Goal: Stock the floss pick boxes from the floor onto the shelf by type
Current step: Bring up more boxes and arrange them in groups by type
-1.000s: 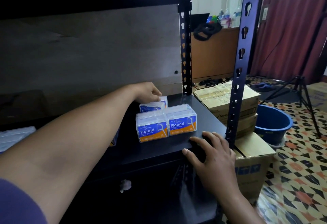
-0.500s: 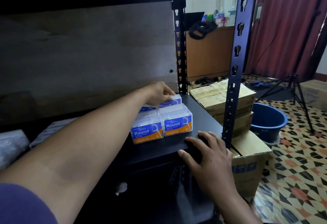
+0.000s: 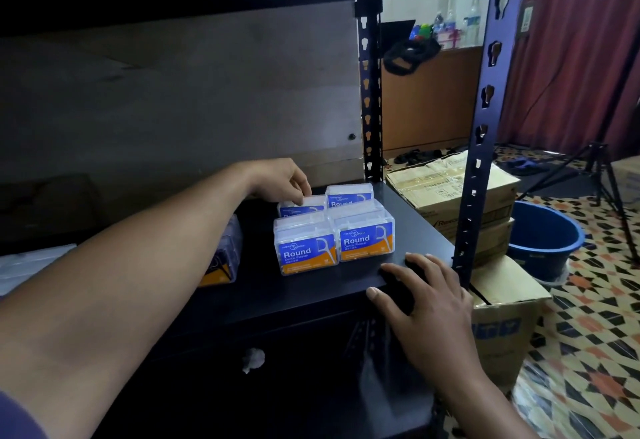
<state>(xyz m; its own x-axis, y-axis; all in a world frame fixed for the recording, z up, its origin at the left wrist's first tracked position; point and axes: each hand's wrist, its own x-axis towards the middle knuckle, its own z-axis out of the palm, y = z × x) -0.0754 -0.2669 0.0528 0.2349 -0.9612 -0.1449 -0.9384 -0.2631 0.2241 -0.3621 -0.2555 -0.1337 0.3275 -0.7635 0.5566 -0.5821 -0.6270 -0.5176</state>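
Observation:
Several clear floss pick boxes with blue and orange "Round" labels stand in two rows on the black shelf [image 3: 412, 230]. The front pair is a left box [image 3: 304, 248] and a right box [image 3: 363, 236]. Behind them stand a back right box [image 3: 349, 194] and a back left box [image 3: 301, 205]. My left hand [image 3: 280, 178] reaches over the shelf and its fingertips hold the top of the back left box. My right hand [image 3: 419, 293] rests flat on the shelf's front edge, fingers spread, holding nothing.
Another clear box [image 3: 221, 258] with a dark and orange label sits left of the group, partly hidden by my forearm. The blue shelf post [image 3: 478, 147] stands right of my right hand. Cardboard cartons [image 3: 446, 189], a blue tub [image 3: 543, 241] and a tripod [image 3: 599, 168] stand on the patterned floor.
My left hand has drawn back leftward from the back right box to the back left box. The right hand stays on the shelf edge.

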